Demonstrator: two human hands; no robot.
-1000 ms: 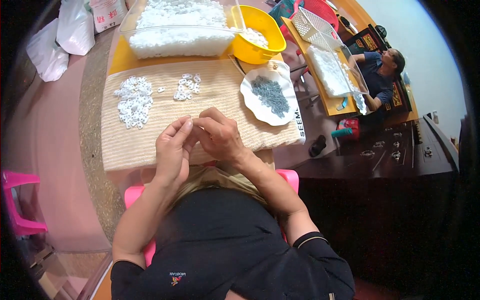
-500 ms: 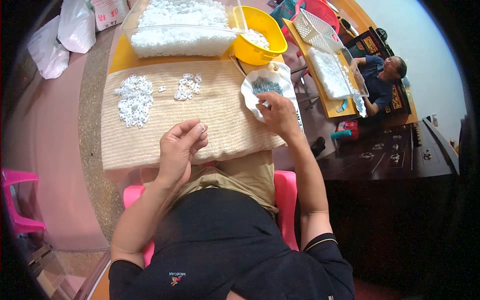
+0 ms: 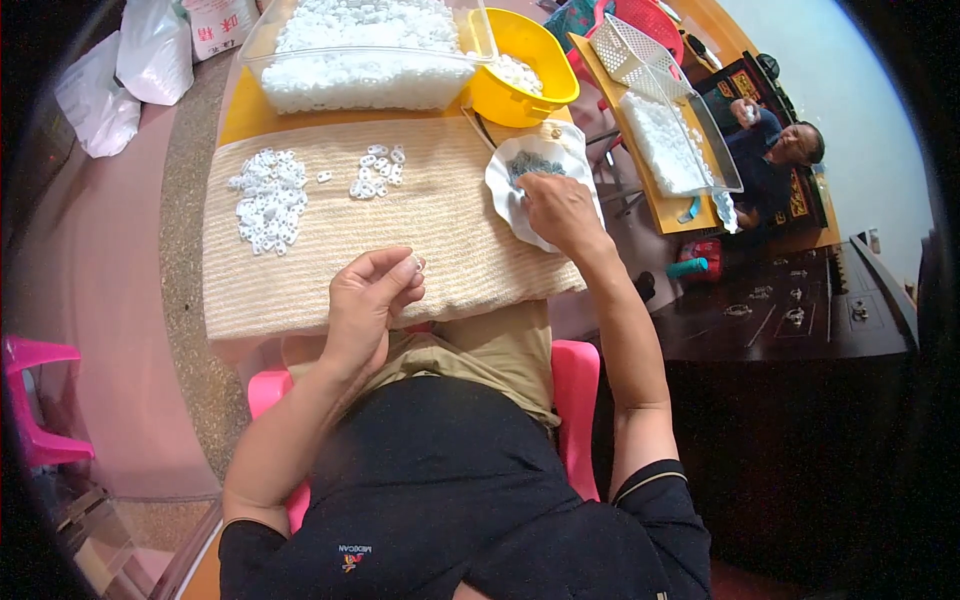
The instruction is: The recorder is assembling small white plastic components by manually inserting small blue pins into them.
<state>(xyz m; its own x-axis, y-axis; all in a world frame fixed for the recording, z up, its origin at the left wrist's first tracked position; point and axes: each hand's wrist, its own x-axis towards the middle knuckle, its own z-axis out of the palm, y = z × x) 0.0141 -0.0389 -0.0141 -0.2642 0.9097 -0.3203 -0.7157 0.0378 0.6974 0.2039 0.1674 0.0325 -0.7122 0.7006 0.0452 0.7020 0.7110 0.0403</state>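
My left hand (image 3: pixel 375 295) is over the near part of the cloth, pinching a small white plastic piece (image 3: pixel 419 266) between thumb and forefinger. My right hand (image 3: pixel 563 212) reaches into a white scalloped dish (image 3: pixel 512 212), its fingers drawn together at a heap of small grey-blue parts (image 3: pixel 537 161). Whatever its fingertips grip is hidden. A large pile of white two-holed pieces (image 3: pixel 270 205) lies on the left of the cloth. One loose white piece (image 3: pixel 324 176) separates it from a smaller group of similar pieces (image 3: pixel 375 173).
The striped cloth (image 3: pixel 330 275) covers the near tabletop. Behind it stand a clear tub (image 3: pixel 375 95) full of white pieces and a yellow basin (image 3: pixel 510 105). To the right, a co-worker (image 3: pixel 765 160) sits by another clear tub (image 3: pixel 715 150). White bags (image 3: pixel 155 55) are at far left.
My right hand has lowered its fingers further onto the grey-blue parts. My left hand has shifted slightly right, still holding the white piece. The co-worker has raised a hand.
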